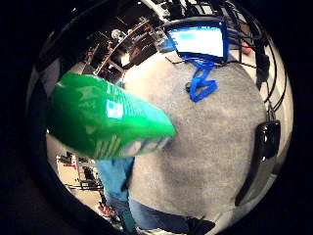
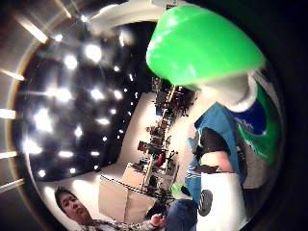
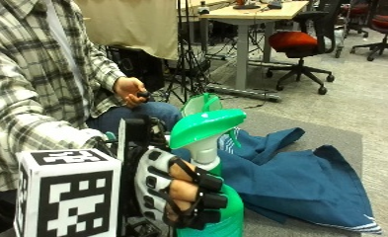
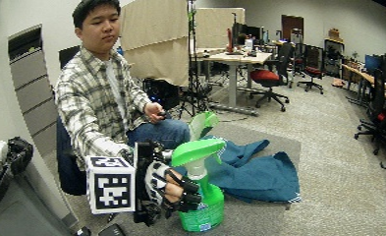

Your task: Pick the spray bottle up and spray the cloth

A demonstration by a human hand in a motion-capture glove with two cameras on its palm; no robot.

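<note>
Black-gloved, the right hand is wrapped around the neck and upper body of the green spray bottle, its fingers curled round the front below the white collar. The bottle is held upright near the front edge of the grey surface, and its green spray head is turned toward the blue cloth. The cloth is spread just beside the bottle and reaches toward the far side of the surface, one corner lying at the right edge. A strip of bare grey is seen beyond the cloth. A second green object is seen behind the bottle. The person's bare hand is held over the lap, well apart from the bottle.
</note>
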